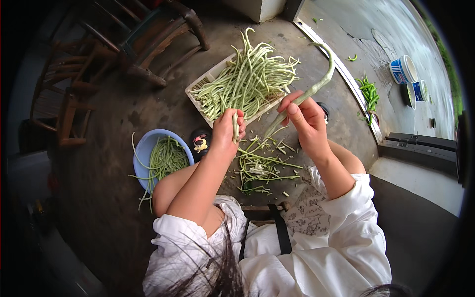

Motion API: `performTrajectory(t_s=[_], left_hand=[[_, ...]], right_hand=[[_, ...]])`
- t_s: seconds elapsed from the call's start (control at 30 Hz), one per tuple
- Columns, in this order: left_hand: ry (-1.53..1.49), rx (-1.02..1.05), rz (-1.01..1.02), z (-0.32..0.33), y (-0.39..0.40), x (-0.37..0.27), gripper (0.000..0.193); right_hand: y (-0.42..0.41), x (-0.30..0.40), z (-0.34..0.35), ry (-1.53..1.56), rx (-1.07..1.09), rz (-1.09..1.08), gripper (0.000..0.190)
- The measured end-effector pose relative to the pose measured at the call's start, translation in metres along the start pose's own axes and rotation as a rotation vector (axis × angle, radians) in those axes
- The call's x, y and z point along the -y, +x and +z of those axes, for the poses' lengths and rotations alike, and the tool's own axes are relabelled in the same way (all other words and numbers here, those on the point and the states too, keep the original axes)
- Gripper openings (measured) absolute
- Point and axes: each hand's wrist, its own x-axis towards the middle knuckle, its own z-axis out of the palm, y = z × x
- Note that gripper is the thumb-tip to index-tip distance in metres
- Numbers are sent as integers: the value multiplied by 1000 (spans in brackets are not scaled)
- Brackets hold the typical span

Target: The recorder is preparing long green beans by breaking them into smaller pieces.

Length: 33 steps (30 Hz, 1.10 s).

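Note:
My left hand is closed around a short pale piece of bean pod. Between the fingers and thumb of my right hand is a long, pale green yardlong bean, its curved end rising to the upper right and its other end pointing down-left. Beyond both hands, long beans are heaped in a cream plastic crate. A blue plastic basin at the left holds thinner green beans, a few hanging over its rim. Bean scraps and broken pods lie on the floor below my hands.
Wooden chairs stand at the upper left. A metal door track crosses the floor at the right, with green peppers beside it and plastic buckets beyond. My dark slipper is between basin and crate. A pale block stands behind the crate.

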Motion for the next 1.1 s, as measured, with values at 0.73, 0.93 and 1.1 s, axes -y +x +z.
performTrajectory(t_s=[0.73,0.93,1.1], left_hand=[[156,203,34,12,-11,3,19],[225,324,-14,15,-15,4,18],[136,164,-12,21,-19,2,20]], right_hand=[[-9,-21,7,-834,128,-322,16],[-3,-28,5,-954,132,-402,12],[-6,-24,5,-875,92,-354,12]])
